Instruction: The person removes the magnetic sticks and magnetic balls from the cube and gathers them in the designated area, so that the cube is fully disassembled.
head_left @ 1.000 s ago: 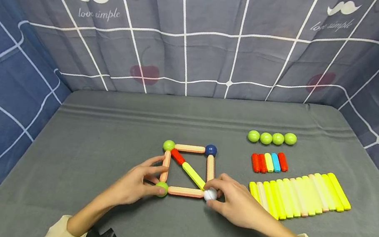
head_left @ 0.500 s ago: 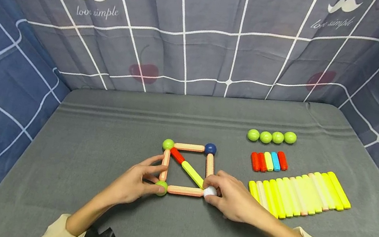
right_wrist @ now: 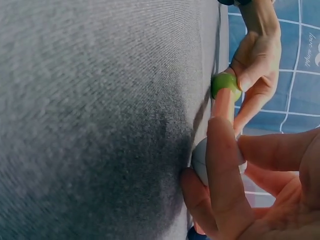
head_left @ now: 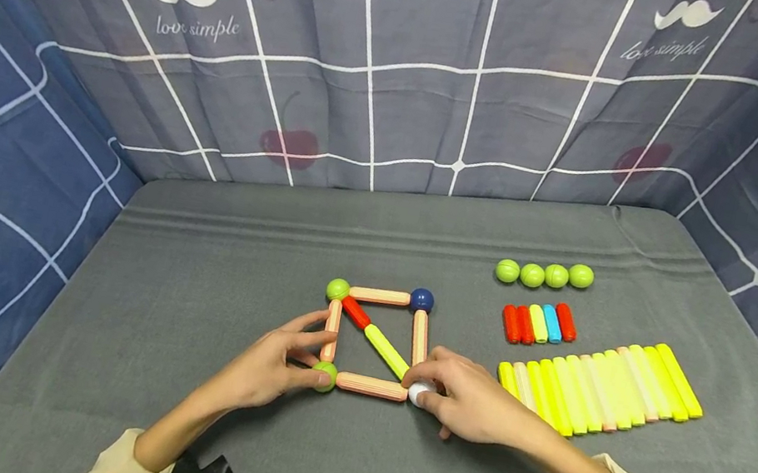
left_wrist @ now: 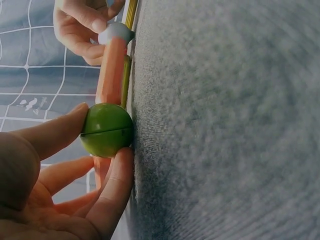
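Wooden-looking orange sticks and balls form a four-sided frame lying on the cloth. My left hand (head_left: 267, 369) pinches the green ball (left_wrist: 106, 131) at its near left corner between thumb and fingers, with other fingers beside the left stick (head_left: 334, 316). At the near right corner my right hand (head_left: 472, 401) holds a white ball (head_left: 417, 392), partly hidden by the fingers. The near stick (head_left: 371, 386) spans these two balls. A second green ball (head_left: 337, 289) and a dark blue ball (head_left: 422, 300) sit at the far corners. A red stick (head_left: 355, 313) and yellow stick (head_left: 387, 351) run diagonally inside.
To the right lies a row of yellow and pale sticks (head_left: 599, 387), near my right forearm. Behind it are several short red, yellow and blue sticks (head_left: 539, 323), then a row of green balls (head_left: 544, 275). A checked curtain (head_left: 417, 108) borders the grey cloth surface (head_left: 206, 265).
My right hand's fingers shift slightly on the white ball. The left hand keeps its grip, and the frame stays nearly in place.
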Demonstrator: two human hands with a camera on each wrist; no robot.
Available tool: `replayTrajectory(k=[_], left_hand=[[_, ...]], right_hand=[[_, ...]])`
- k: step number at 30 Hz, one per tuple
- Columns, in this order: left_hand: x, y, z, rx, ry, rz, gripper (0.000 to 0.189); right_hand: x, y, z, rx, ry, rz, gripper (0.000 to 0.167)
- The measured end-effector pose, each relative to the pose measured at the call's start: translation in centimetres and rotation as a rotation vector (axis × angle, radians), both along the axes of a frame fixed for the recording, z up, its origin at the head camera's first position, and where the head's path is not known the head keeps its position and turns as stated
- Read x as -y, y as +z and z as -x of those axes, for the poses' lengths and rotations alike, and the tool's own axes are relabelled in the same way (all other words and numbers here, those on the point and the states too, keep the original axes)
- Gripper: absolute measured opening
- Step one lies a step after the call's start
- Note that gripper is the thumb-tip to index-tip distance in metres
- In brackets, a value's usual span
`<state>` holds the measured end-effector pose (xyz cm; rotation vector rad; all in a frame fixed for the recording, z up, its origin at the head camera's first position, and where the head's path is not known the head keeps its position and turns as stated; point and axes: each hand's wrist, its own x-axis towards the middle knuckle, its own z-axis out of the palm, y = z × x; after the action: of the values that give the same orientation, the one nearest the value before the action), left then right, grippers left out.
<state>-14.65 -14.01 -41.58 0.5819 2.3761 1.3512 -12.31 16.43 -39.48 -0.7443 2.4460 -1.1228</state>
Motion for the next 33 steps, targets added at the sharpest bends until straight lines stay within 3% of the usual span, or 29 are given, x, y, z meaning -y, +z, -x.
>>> replayTrajectory(k=[5,9,13,18,25,33], left_hand=[[0.0,0.0,0.0,-0.009,0.001,-0.002,0.064],[0.1,0.1,0.0,-0.008,0.001,0.0,0.064],[0.1,0.2,0.1,-0.007,0.004,0.005,0.064],[0.1,0.3,0.2,-0.017,0.004,0.017,0.063],[0.2,0.1,0.1,-0.016,-0.002,-0.001,0.062],[0.1,-0.2,0.2,-0.034,-0.019,-0.013,0.061]], right_hand=[[-0.6,0.1,-0.1,0.03,-0.012,0.033,0.017],[-1.4,0.4,0.6,0.029,-0.102,0.114,0.019],[-2.4,1.4,2.7,0.013,-0.245,0.205,0.026],[-4.1,2.8,6.7,0.056,-0.401,0.261,0.033],[-5.2,1.7,11.2,0.003,-0.501,0.152,0.035],[-5.6,0.2,13.1,-0.061,-0.52,-0.037,0.03]])
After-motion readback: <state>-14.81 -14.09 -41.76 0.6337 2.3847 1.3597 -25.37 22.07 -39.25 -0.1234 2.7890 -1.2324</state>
